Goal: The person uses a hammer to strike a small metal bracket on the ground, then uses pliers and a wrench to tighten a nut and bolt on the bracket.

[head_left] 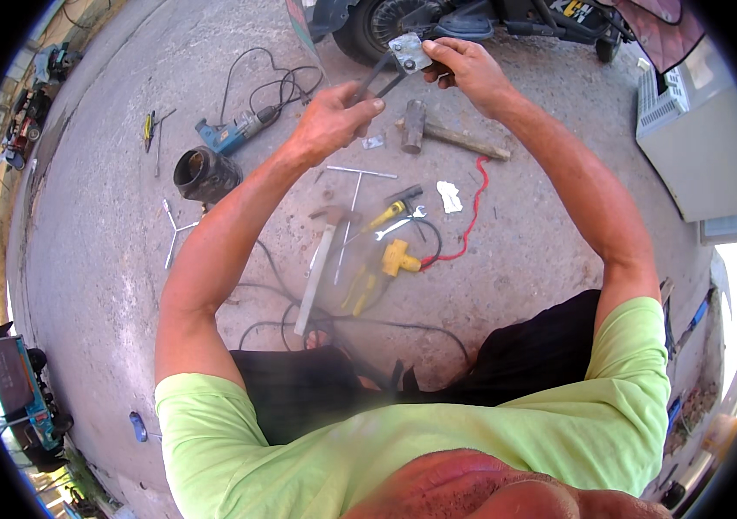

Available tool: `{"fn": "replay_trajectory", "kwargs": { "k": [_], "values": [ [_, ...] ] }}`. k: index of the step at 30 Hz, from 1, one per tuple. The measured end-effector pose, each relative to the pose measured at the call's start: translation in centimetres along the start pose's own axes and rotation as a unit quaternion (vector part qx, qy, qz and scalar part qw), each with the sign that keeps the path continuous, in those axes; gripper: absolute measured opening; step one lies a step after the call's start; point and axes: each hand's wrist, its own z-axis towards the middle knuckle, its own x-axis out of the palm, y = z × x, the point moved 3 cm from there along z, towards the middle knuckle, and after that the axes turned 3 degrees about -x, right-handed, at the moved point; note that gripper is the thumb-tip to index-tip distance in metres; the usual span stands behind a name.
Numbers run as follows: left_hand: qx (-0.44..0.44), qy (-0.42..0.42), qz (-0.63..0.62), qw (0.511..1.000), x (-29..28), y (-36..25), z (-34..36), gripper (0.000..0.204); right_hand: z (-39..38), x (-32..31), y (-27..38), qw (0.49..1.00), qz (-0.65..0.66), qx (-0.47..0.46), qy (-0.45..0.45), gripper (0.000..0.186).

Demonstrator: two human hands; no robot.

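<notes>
A metal bracket is held up in both hands: a small silver plate (410,54) with bolt heads or holes, joined to two dark bars (375,76). My left hand (336,117) is closed around the bars. On the other side, the fingers of my right hand (465,71) pinch the plate's edge. Below the bracket, a hammer with a wooden handle (463,140) lies on the ground. Left of my left hand is a blue power drill (234,131) with its cord.
On the concrete lie a T-handle wrench (352,203), a second hammer (315,272), a wrench (398,223), a yellow plug (398,258) with red wire and a three-armed wrench (175,232). A dark can (206,176) stands left. A motorbike wheel (373,30) is ahead; a white appliance (697,130) stands right.
</notes>
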Motion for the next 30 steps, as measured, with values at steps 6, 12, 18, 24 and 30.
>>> {"fn": "replay_trajectory", "kwargs": {
  "k": [6, 12, 18, 24, 30],
  "values": [
    [0.003, 0.003, 0.023, 1.0, 0.0, 0.3, 0.0, 0.031, 0.2, -0.3, -0.9, 1.0, -0.006, -0.005, 0.003, 0.028],
    [0.007, 0.02, 0.071, 0.997, 0.0, 0.9, 0.2, 0.031, 0.1, -0.8, -2.0, 0.999, -0.015, 0.041, 0.031, 0.028],
    [0.003, 0.036, 0.102, 0.994, -0.4, 1.0, 0.1, 0.03, -0.4, -1.1, -2.4, 0.995, -0.05, 0.056, 0.067, 0.04],
    [-0.034, 0.08, 0.073, 0.994, -2.1, 1.5, 1.0, 0.027, -0.3, -3.0, -3.9, 0.996, 0.001, 0.087, 0.027, 0.037],
    [-0.037, 0.031, -0.068, 0.997, -4.0, 3.3, 1.8, 0.025, -0.4, -3.4, -4.8, 0.995, -0.011, 0.097, 0.009, 0.039]
  ]
}}
